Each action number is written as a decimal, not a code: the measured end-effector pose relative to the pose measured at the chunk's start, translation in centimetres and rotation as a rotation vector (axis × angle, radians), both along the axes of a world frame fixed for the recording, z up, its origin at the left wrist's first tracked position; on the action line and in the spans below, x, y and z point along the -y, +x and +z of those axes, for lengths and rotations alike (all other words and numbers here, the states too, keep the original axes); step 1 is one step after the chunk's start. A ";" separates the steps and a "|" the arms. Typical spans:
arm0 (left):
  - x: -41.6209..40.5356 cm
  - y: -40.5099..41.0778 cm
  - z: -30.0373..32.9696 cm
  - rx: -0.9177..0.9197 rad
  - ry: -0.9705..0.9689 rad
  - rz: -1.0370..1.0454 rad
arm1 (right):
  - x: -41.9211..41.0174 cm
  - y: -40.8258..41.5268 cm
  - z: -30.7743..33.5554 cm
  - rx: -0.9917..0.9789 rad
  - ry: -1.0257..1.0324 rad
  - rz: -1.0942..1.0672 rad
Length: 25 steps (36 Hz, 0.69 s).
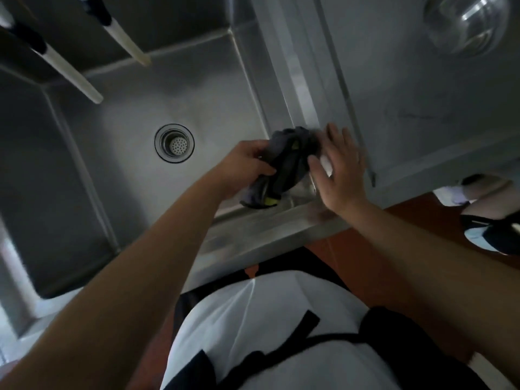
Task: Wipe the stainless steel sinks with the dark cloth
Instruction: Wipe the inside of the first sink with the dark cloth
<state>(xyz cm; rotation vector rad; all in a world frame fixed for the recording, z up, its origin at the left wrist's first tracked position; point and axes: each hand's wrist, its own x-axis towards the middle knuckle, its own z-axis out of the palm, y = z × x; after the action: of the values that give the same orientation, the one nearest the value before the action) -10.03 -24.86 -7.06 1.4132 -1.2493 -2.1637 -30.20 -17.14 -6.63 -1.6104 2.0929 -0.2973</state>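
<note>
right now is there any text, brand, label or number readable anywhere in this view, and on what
None: no readable text shows.
The dark cloth, held by the left hand beside the right hand, has yellow-green marks, too blurred to tell if lettering.
The sink and drain strainer show no marking.

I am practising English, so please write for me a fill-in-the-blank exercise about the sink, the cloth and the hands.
1. The left hand grips the dark ____.
2. The right hand, its fingers straight, is ____.
3. The round drain lies in the floor of the ____.
4. A clear ____ stands on the counter, far right.

Missing words: cloth; open; sink; bowl
</note>
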 end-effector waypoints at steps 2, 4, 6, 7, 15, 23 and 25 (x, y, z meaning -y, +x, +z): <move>0.1 1.0 0.3 0.131 -0.141 -0.118 | -0.6 -0.3 1.1 0.005 -0.081 -0.001; 0.4 1.5 -0.5 0.308 -0.231 -0.185 | -1.7 -0.1 2.2 0.016 -0.125 -0.017; 0.6 1.3 -2.3 0.457 -0.231 -0.250 | -3.2 0.3 2.8 0.017 -0.119 -0.024; 0.6 1.1 -3.4 0.509 -0.206 -0.308 | -4.0 0.5 2.9 -0.006 -0.085 -0.006; -1.9 -1.1 -12.5 0.574 -0.049 -0.577 | -9.7 2.5 -0.1 -0.194 0.122 0.169; -3.2 -3.6 -16.6 0.567 -0.011 -0.826 | -11.6 1.7 -2.9 -0.316 0.036 0.176; -2.9 -4.1 -16.4 0.560 0.015 -0.873 | -11.7 1.9 -3.0 -0.347 0.036 0.164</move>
<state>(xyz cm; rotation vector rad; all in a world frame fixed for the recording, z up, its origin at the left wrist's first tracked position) -14.13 -22.01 -23.46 1.7698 -2.4217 -2.2978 -28.33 -5.44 -9.62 -1.9089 2.1758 0.0817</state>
